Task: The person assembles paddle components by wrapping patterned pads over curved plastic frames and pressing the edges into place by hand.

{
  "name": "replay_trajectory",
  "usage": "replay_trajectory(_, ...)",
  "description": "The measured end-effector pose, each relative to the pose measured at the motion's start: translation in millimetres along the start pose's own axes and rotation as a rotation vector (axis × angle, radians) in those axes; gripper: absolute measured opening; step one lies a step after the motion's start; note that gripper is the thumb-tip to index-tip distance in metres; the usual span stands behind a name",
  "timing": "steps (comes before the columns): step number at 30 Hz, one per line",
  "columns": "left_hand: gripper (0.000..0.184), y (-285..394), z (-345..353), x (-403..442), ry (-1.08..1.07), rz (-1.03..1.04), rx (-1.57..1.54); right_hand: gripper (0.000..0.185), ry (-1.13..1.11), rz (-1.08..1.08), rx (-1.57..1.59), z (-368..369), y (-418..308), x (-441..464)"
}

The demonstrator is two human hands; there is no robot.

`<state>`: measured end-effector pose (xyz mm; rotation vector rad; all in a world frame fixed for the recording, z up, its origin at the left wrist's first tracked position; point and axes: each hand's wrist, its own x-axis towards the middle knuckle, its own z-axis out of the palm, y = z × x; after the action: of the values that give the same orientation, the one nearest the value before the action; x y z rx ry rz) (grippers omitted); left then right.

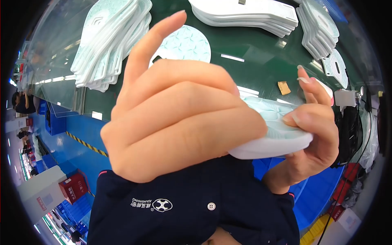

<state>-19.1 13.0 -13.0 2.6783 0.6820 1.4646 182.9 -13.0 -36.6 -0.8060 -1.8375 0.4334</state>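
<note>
A white plastic part (281, 141) with a pale green patterned face is held up close to the camera in front of my chest. My left hand (183, 118) covers its left end, with the index finger raised and the other fingers curled over the part; their tips and the thumb are hidden. My right hand (316, 126) pinches the opposite end, its thumb on the patterned face. Behind my left hand, a similar patterned piece (188, 43) lies flat on the green table (241, 73).
Stacked patterned panels (110, 41) stand at the left of the table. White parts (245, 16) are piled at the back, with more panels (318, 28) at the right. A small brown scrap (283, 87) lies nearby. Blue bins (310, 196) and black cables are at the right.
</note>
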Motion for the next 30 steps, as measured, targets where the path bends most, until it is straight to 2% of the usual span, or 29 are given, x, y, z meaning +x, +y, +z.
replay_trajectory(2,0.018,-8.8,-3.3,2.7,0.003,0.037,0.026,0.029,-0.015,-0.025,0.001,0.8,0.3,-0.7)
replay_trajectory(4,0.017,-24.3,-15.1,3.9,-0.183,0.218,-0.039,0.027,0.053,-0.047,0.039,3.9,0.7,-2.3)
replay_trajectory(5,0.017,-24.8,-19.7,6.0,-0.183,0.218,-0.039,0.027,0.053,-0.047,0.039,3.6,0.4,-1.6)
replay_trajectory(7,0.015,-23.9,-25.3,9.3,-0.341,0.225,-0.047,0.027,0.018,-0.044,0.007,1.8,-0.6,0.0)
replay_trajectory(8,0.015,-19.9,-20.4,7.3,-0.340,0.224,-0.052,0.027,0.017,-0.040,0.004,1.7,-1.0,0.2)
replay_trajectory(10,0.013,-9.3,-6.0,1.3,-0.078,0.100,-0.045,0.027,0.013,-0.050,-0.028,1.6,-1.3,1.2)
replay_trajectory(13,0.013,-6.6,-6.2,-1.7,-0.089,0.034,-0.090,0.026,-0.063,-0.060,-0.040,-5.4,-0.5,3.0)
replay_trajectory(20,0.015,-8.6,-8.1,-1.1,-0.117,0.043,-0.130,0.027,0.008,-0.030,-0.011,1.4,-0.8,0.7)
replay_trajectory(23,0.018,-4.6,-8.7,0.9,-0.204,-0.034,-0.039,0.035,-0.038,-0.027,-0.071,-0.7,-0.5,0.2)
replay_trajectory(25,0.022,-9.2,-6.8,-0.8,-0.119,-0.018,-0.146,0.048,-0.061,-0.032,-0.087,-1.9,1.7,-0.3)
replay_trajectory(26,0.022,-10.1,-9.6,-0.6,-0.118,-0.021,-0.139,0.048,-0.063,-0.037,-0.081,-0.5,3.8,-0.7)
replay_trajectory(28,0.026,-11.6,-14.0,1.6,-0.244,0.051,-0.080,0.060,-0.010,-0.038,-0.030,1.1,8.1,-2.5)
replay_trajectory(30,0.027,-6.1,-13.8,2.0,-0.242,-0.026,-0.100,0.060,-0.016,-0.006,-0.070,5.0,-1.1,5.1)
